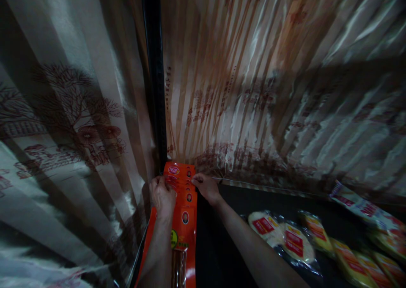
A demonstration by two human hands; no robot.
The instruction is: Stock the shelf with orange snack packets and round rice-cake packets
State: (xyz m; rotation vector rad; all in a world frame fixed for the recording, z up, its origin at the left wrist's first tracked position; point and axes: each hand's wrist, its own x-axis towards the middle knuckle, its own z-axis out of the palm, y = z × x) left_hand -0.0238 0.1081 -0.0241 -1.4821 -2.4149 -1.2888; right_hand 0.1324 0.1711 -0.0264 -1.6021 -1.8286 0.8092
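Observation:
Several flat orange packets [180,205] lie in an overlapping row in the corner, printed with small oval portraits and a white-and-pink logo. A clear window on the nearest packet [179,267] shows long brown sticks inside. My left hand [163,197] is closed at the left edge of the farthest orange packet [180,169], its fingers bent over it. Across from it, my right hand [206,187] pinches the same packet's right edge between thumb and fingers. My left forearm covers part of the nearer packets.
Round pale flat foods in clear wrap [293,241] lie to the right on the black surface [218,237]. Beside them are yellow-and-red packets [317,233] and a long white-and-red bag [364,207]. A black upright post [155,68] stands between printed, pleated curtains [222,89].

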